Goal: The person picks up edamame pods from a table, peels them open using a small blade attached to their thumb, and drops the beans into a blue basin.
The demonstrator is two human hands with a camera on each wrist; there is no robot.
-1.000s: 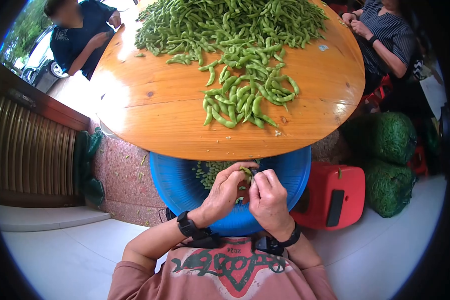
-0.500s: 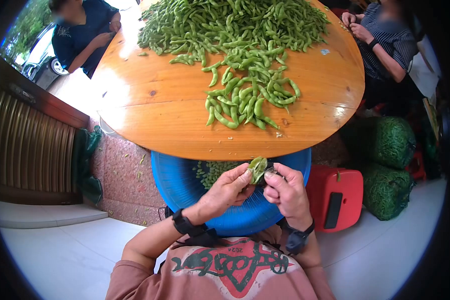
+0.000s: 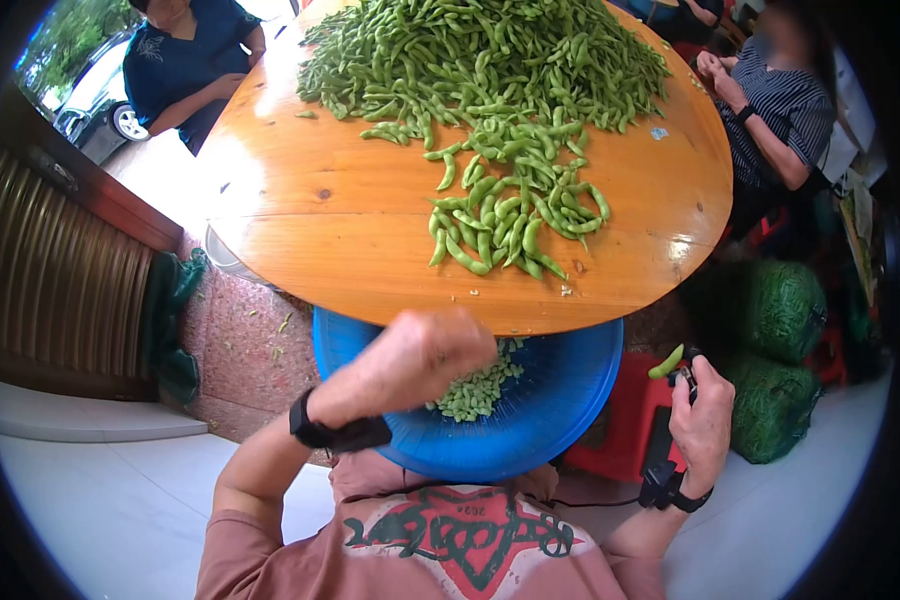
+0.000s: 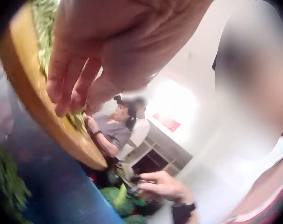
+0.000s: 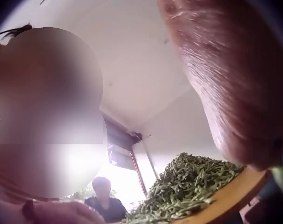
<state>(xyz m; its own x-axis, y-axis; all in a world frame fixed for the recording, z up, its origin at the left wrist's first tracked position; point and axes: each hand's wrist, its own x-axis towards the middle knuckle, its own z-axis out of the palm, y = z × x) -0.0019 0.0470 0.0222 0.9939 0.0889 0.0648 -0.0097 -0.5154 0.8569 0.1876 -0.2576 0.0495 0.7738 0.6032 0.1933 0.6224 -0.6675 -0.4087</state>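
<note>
My right hand (image 3: 702, 420), out at the right above the red stool, grips a small dark tool (image 3: 685, 378) between thumb and fingers. A green soybean pod (image 3: 666, 362) shows right at the tool's tip; the left wrist view also has this pod (image 4: 121, 195) beside that hand. My left hand (image 3: 415, 360), blurred, is over the blue basin (image 3: 560, 410) near the table's front edge. Its fingers (image 4: 64, 88) point loosely down in the left wrist view, with green close by their tips. Shelled beans (image 3: 475, 395) lie in the basin.
Soybean pods (image 3: 490, 70) are heaped on the wooden table (image 3: 300, 240), with a smaller cluster (image 3: 500, 230) nearer me. A red stool (image 3: 610, 430) and green net sacks (image 3: 775, 400) stand at the right. People sit at both sides of the table.
Both hands were together over the basin, handling a pod that was opened. Now they are apart: the right has swung right with the tool, the left has moved left.
</note>
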